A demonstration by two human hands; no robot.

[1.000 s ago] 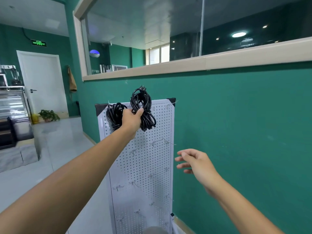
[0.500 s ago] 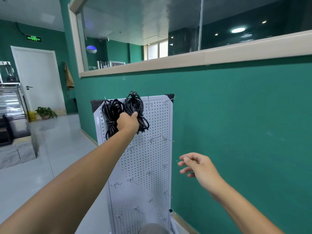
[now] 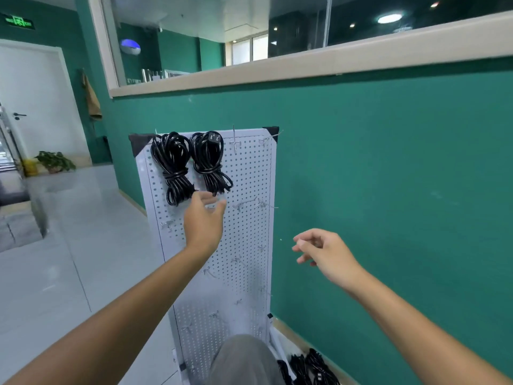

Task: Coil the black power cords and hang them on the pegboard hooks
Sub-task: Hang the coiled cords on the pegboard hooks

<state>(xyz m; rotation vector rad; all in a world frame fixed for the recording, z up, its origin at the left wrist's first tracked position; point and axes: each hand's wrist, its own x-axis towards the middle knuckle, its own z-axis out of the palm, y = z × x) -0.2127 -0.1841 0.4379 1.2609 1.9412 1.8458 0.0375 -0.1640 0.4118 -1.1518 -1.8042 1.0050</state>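
Head view: two coiled black power cords hang side by side on the top row of the white pegboard (image 3: 249, 218), the left coil (image 3: 172, 168) and the right coil (image 3: 209, 162), each cinched round its middle by a wrap of its own cable. The left hand (image 3: 204, 223) is just below the right coil, fingers relaxed and grasping nothing; whether the fingertips touch the loops I cannot tell. The right hand (image 3: 324, 254) hovers off to the side before the green wall (image 3: 388, 176), loosely curled and empty. More black cords (image 3: 311, 368) lie on the floor at the foot of the board. These cords look limp yet springy, moderately heavy, likely to uncoil unless gripped at the wrapped waist. Bare hooks (image 3: 234, 140) stick out of the board, and could snag loops or knuckles. A grey-clad knee (image 3: 244, 357) partly hides the board's lower part
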